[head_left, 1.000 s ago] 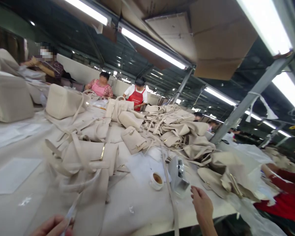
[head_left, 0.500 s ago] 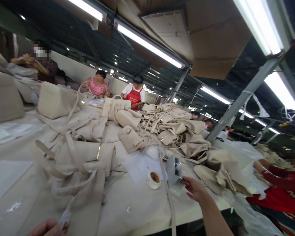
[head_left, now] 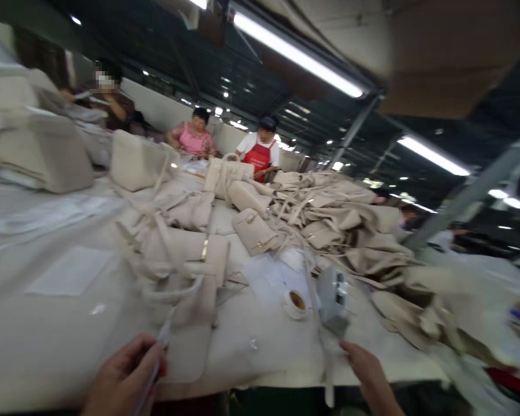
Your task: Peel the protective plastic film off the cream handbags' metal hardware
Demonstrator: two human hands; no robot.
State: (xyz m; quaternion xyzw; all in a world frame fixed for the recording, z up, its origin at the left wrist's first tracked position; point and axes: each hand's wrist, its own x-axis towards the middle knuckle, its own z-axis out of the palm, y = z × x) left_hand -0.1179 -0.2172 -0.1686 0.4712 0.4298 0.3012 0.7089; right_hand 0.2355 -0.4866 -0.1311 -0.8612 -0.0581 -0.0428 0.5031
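At the lower left, my left hand [head_left: 132,370] is closed on a slim whitish tool [head_left: 163,334] whose tip points up toward a beige bag [head_left: 177,248] with a gold zip. My right hand [head_left: 364,367] is by the table's front edge, fingers pinched together; what they hold, if anything, is blurred. Just above it stands a grey box-like item [head_left: 331,300]. Between the hands sits a small round white pot [head_left: 295,304] with brown contents. A long beige strap [head_left: 328,370] hangs over the edge beside my right hand.
Many beige bags are heaped on the table [head_left: 242,358] at the centre and right. More bags [head_left: 60,150] stand at the left, near a white sheet [head_left: 71,270]. Several people work beyond, one in a red apron [head_left: 259,160]. A metal post [head_left: 472,188] rises at right.
The view has turned right to left, shifting the scene rightward. My left hand has come further into view with the tool. My right hand has moved lower, below the grey item.
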